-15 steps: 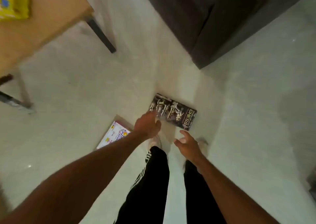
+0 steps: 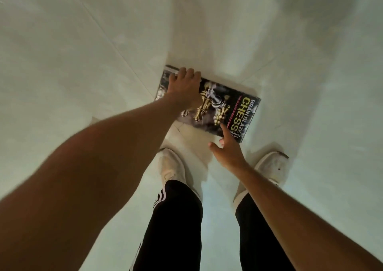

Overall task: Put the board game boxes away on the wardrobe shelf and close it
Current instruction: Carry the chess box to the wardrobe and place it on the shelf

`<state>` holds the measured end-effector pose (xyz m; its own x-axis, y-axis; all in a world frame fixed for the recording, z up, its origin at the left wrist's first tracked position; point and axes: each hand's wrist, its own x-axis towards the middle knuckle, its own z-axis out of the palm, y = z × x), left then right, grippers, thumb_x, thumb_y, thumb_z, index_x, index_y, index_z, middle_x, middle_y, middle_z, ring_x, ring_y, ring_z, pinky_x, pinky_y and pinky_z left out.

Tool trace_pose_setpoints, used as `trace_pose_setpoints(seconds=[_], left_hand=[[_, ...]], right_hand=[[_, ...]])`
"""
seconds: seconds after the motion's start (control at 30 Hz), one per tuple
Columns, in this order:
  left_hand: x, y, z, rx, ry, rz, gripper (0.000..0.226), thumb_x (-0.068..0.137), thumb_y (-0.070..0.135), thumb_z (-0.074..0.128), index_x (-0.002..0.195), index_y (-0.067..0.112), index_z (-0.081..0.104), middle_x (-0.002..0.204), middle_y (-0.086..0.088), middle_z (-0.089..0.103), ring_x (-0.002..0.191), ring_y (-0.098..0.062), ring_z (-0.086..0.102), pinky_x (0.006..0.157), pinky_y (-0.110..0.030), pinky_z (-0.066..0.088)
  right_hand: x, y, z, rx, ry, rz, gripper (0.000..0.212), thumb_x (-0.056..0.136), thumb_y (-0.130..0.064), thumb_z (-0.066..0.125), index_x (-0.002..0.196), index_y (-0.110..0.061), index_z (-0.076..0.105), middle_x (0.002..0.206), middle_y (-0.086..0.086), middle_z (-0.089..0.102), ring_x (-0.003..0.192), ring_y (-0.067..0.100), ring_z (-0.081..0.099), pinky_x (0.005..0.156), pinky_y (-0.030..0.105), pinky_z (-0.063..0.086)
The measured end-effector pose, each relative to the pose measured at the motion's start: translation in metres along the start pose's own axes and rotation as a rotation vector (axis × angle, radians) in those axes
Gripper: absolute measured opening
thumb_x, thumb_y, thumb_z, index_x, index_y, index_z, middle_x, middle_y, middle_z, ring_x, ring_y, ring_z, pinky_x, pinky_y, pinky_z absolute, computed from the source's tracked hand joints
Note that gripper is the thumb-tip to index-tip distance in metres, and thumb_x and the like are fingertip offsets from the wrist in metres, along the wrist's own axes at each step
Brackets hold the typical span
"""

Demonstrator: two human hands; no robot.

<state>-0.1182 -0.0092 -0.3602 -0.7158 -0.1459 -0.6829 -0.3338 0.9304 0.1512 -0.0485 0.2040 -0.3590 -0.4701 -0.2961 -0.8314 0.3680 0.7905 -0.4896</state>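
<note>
The stiff, probably light chess box (image 2: 228, 113) lifts by its edges: left hand (image 2: 184, 86) curls over the upper-left edge, right hand (image 2: 228, 152) is spread open at the lower edge.

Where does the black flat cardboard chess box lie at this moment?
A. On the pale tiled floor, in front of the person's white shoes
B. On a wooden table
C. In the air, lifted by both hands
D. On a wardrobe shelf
A: the black flat cardboard chess box lies flat on the pale tiled floor, just ahead of the white shoes, with the left hand curled over its far end.
</note>
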Motion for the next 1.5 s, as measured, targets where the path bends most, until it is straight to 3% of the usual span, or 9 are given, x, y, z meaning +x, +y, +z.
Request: trace_pose_setpoints(seconds=[0.27,0.47,0.67,0.8,1.0,1.17,1.3,1.4,1.5], left_hand=[[-0.025,-0.017,0.013,-0.630,-0.225,-0.396,0.068,0.087,0.036,0.061,0.144,0.014,0.033,0.145,-0.016,0.043,0.128,-0.035,0.045,0.106,-0.046,0.042],[-0.039,0.004,0.028,-1.156,-0.299,-0.447,0.074,0.070,0.037,0.072,0.134,0.013,0.045,0.124,-0.011,0.060,0.108,-0.035,0.063,0.090,-0.048,0.054],[-0.073,0.005,0.035,-1.286,-0.122,-0.539,0.085,0.049,0.043,0.069,0.127,0.028,0.038,0.120,-0.005,0.050,0.106,-0.030,0.059,0.085,-0.053,0.055],[-0.160,-0.003,-0.039,-1.559,-0.016,-0.543,0.063,0.071,0.016,0.072,0.125,0.020,0.040,0.114,-0.003,0.058,0.101,-0.024,0.064,0.084,-0.045,0.058],[-0.367,-0.024,-0.168,-1.809,0.127,-0.577,0.058,0.083,-0.002,0.063,0.135,0.011,0.039,0.118,-0.004,0.060,0.111,-0.023,0.061,0.087,-0.034,0.053],[-0.552,-0.050,-0.252,-1.919,0.232,-0.557,0.055,0.089,0.001,0.060,0.137,0.017,0.038,0.119,0.001,0.057,0.097,-0.009,0.062,0.067,-0.015,0.050],[-0.678,-0.082,-0.288,-1.988,0.412,-0.597,0.055,0.090,0.006,0.061,0.139,0.022,0.040,0.125,0.003,0.056,0.098,-0.005,0.063,0.069,-0.016,0.045],[-0.747,-0.111,-0.300,-2.005,0.597,-0.620,0.050,0.092,0.007,0.060,0.134,0.027,0.045,0.122,0.004,0.059,0.098,-0.006,0.065,0.071,-0.016,0.047],[-0.799,-0.149,-0.303,-2.034,0.817,-0.689,0.048,0.091,0.005,0.061,0.131,0.028,0.047,0.120,0.002,0.059,0.101,-0.011,0.063,0.072,-0.019,0.049]], right_hand=[[-0.005,-0.019,-0.028,0.184,0.148,-0.037,0.095,0.088,0.002,0.060,0.152,-0.015,-0.009,0.163,0.005,0.006,0.146,0.024,0.023,0.117,0.038,0.026],[0.031,-0.029,-0.032,0.214,0.180,0.222,0.069,0.083,0.001,0.062,0.143,-0.016,0.033,0.142,0.015,0.047,0.120,0.031,0.056,0.082,0.027,0.053],[0.002,-0.059,-0.039,0.087,0.198,0.063,0.076,0.085,-0.003,0.062,0.147,-0.025,0.025,0.140,0.013,0.038,0.123,0.030,0.049,0.094,0.041,0.053],[-0.063,-0.126,-0.058,-0.036,0.163,-0.098,0.075,0.085,0.002,0.061,0.147,-0.026,0.028,0.128,0.011,0.041,0.118,0.025,0.050,0.088,0.031,0.053],[-0.249,-0.277,-0.068,-0.156,-0.048,-0.258,0.071,0.088,0.010,0.054,0.148,-0.015,0.025,0.127,0.010,0.034,0.086,-0.032,0.046,0.060,-0.008,0.036],[-0.393,-0.384,-0.043,-0.414,-0.174,-0.365,0.079,0.090,-0.005,0.061,0.153,-0.021,0.016,0.137,0.011,0.032,0.124,0.015,0.040,0.085,-0.003,0.033],[-0.491,-0.467,0.000,-0.510,-0.287,-0.507,0.078,0.090,-0.010,0.061,0.151,-0.031,0.017,0.125,0.002,0.033,0.121,0.017,0.042,0.102,0.032,0.046],[-0.538,-0.520,0.044,-0.516,-0.377,-0.611,0.076,0.090,-0.005,0.059,0.151,-0.031,0.022,0.124,0.003,0.035,0.113,0.012,0.050,0.088,0.026,0.054],[-0.562,-0.563,0.104,-0.631,-0.449,-0.734,0.075,0.089,-0.009,0.060,0.151,-0.028,0.021,0.127,0.001,0.036,0.120,0.011,0.038,0.099,0.024,0.036]])
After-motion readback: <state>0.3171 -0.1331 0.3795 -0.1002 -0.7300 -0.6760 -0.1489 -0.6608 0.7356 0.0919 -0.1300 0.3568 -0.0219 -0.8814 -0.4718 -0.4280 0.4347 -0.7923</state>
